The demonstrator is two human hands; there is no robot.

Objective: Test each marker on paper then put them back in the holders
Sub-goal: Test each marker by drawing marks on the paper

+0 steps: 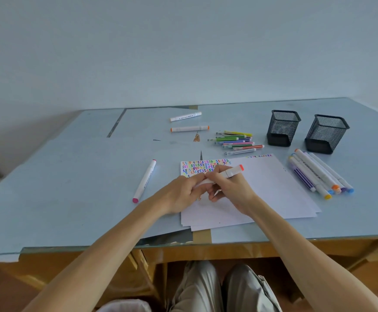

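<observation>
Item: white marker with an orange-red cap (227, 173), held over the stack of white paper (271, 188), its capped end pointing up and to the right, its lower end hidden between the two hands. Right hand (229, 190): fingers curled round the barrel, knuckles toward the camera. Left hand (182, 193): drawn in against the right, its fingertips pinching the marker's lower part; the two hands touch. Both forearms are bare and reach in from the near edge, converging over the paper. Top sheet: rows of small coloured squiggles (203, 166) at its far left corner, just beyond the hands. Left of the paper: one white marker with a pink end (144, 180), lying alone. Far side: two white markers (188, 122) side by side, and a loose heap of thin coloured pens (237, 141). Right of the paper: a row of thick white markers (318, 173) with coloured ends. Behind them: two black mesh holders (305, 131), upright, near each other. Surface: pale blue table top (70, 176) on a wooden desk; plain pale wall behind.
</observation>
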